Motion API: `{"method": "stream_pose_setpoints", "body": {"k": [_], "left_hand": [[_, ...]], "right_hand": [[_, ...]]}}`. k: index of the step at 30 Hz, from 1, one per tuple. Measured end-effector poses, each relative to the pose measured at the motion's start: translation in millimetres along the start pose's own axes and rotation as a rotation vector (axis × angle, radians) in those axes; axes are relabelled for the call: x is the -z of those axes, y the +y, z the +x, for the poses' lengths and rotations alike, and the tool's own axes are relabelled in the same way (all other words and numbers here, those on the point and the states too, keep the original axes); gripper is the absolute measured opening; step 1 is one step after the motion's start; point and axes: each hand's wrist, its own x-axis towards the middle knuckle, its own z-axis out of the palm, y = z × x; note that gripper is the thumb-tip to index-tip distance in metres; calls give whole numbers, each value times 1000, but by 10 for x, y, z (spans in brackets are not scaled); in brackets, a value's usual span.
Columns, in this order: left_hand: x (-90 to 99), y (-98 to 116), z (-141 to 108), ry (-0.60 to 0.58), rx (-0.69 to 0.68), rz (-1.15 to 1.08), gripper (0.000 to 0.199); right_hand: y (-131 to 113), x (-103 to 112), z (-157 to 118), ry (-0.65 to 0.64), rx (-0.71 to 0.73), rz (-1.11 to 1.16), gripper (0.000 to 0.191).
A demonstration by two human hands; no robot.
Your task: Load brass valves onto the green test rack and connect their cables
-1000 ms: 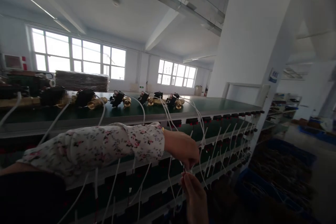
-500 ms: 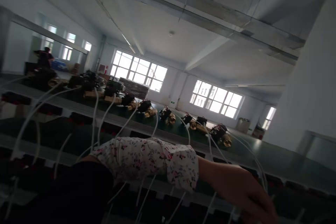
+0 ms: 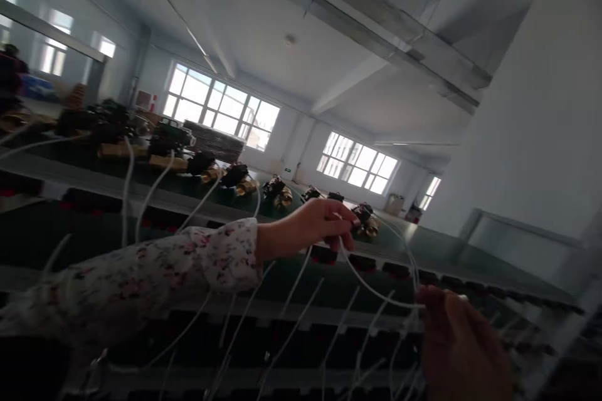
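My left hand (image 3: 324, 223), in a floral sleeve, is closed with its fingertips pinched near the upper end of a white cable (image 3: 367, 285), in front of the brass valves with black bodies. That cable curves down to the right to my right hand (image 3: 463, 341), whose fingers are closed around its other end. A brass valve (image 3: 371, 227) lies on the green shelf just right of my left fingertips. More brass valves (image 3: 247, 187) with white cables sit in a row to the left.
Lower shelf levels hold rows of black and red connectors (image 3: 395, 269) with hanging white cables (image 3: 301, 313). A person (image 3: 12, 69) is at the far left. A wrapped stack (image 3: 214, 141) stands behind the shelf.
My left hand has moved up and to the left, from low at the right to the valve row. My right hand has come into view. The scene has shifted left.
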Motion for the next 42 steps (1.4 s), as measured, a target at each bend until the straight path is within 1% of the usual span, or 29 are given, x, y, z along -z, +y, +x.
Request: {"method": "stream_pose_setpoints", "body": {"k": [2,3,5,6,8,10,12,14,16,20,22,23,26,28,29,31,33,35,36,39,42], "left_hand": [[122,139,-13,52,-43,34,10],[163,204,-17,80,-55,46,11],[202,319,-31,130,-59,81,10],[205,368,-42,149,-63,97,11],[186,439,-60,155,-77,118,11],[144,475,-66,138,-89,120,10],[83,477,-60,109,-89,104,8],[10,447,-51,62,-64,91,8],[-64,386,-45,-9,-23,92,10],[-181,213,-52,-150,86,153,10],[-223,132,-57,-196,151,198,10],[-241,100,-58,-212,176,214,11],[-288,30,-41,-235,222,235,11],[-306,-5,-14,-238,248,255,11],[-310,-23,4,-241,256,267,11],[-306,-62,40,-264,254,281,13],[-295,-104,74,-296,245,284,15],[-285,-143,100,-313,247,280,17],[-283,-159,109,-318,254,276,17],[-281,-195,125,-323,270,263,18],[-271,-220,137,-335,278,238,18]], "right_hand": [[6,47,-53,138,3,59,24],[46,71,-51,181,-6,99,22],[162,156,10,197,-74,182,17],[225,218,66,187,-143,226,14],[349,360,214,183,-299,287,13],[469,484,374,214,-399,296,16],[597,559,486,247,-432,260,20],[749,580,486,258,-453,212,22],[924,555,332,259,-474,159,21],[1261,408,-303,209,-479,27,17],[1376,305,-595,165,-460,-38,16],[1416,255,-699,136,-438,-73,16],[1471,169,-847,-16,-330,-230,29],[1464,223,-891,-115,-300,-324,33],[1446,295,-923,-138,-311,-346,34],[1385,529,-1020,-136,-358,-356,37],[1292,856,-1146,-141,-387,-410,38],[1180,1223,-1259,-158,-412,-524,40],[1119,1401,-1299,-146,-425,-576,41],[933,1852,-1339,-110,-479,-688,45],[761,2168,-1285,-134,-532,-723,44]]}}
